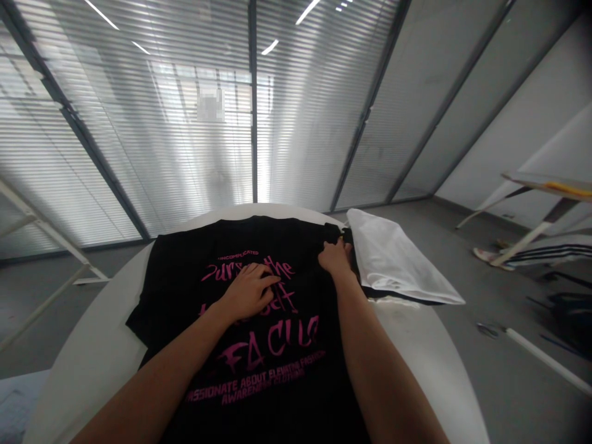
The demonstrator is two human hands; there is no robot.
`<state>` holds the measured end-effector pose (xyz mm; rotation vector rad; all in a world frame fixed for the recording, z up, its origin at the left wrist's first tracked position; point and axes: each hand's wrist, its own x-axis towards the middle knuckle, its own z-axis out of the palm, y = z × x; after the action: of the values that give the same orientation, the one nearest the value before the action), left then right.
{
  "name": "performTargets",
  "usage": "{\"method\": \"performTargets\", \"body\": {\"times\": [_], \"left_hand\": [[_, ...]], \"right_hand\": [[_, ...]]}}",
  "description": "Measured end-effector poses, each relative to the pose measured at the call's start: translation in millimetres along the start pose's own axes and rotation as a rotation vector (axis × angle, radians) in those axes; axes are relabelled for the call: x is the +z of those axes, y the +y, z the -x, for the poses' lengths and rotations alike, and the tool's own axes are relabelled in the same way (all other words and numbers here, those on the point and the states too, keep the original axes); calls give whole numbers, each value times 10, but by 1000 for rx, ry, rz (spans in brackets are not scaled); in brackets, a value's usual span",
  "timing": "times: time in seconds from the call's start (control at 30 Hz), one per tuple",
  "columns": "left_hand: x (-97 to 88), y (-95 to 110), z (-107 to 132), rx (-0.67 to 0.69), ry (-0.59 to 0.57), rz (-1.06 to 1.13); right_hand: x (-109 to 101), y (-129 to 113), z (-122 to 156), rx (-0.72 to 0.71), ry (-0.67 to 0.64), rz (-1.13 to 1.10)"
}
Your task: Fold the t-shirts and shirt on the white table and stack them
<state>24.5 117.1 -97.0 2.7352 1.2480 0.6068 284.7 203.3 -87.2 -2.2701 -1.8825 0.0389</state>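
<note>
1. The left hand [248, 291] rests palm-down on a black cotton T-shirt with magenta lettering [180, 296].
2. The right hand [335, 259] touches the shirt's far edge, just beside a folded white cloth [402, 259].
3. Both lie on a curved white tabletop [87, 382].

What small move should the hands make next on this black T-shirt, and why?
Probably smooth the far corner flat with the right hand: that hand sits at the edge of the shirt beside the white cloth, where the black fabric looks bunched. The left hand lies flat on the print and can hold the shirt steady meanwhile.
</note>
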Motion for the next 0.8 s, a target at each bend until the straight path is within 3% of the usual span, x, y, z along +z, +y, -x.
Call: {"method": "performTargets", "body": {"times": [0.2,0.47,0.67,0.8], "left_hand": [[-11,9,-9,-2,-3,-7],[-31,22,-10,-13,-16,-3],[-17,4,-10,-13,-16,-4],[-15,0,-7,-13,-16,0]], "right_hand": [[-22,-1,-10,117,162,1],[-41,36,-5,166,266,-160],[-138,84,-65,140,273,-276],[-145,88,-85,38,173,-275]]}}
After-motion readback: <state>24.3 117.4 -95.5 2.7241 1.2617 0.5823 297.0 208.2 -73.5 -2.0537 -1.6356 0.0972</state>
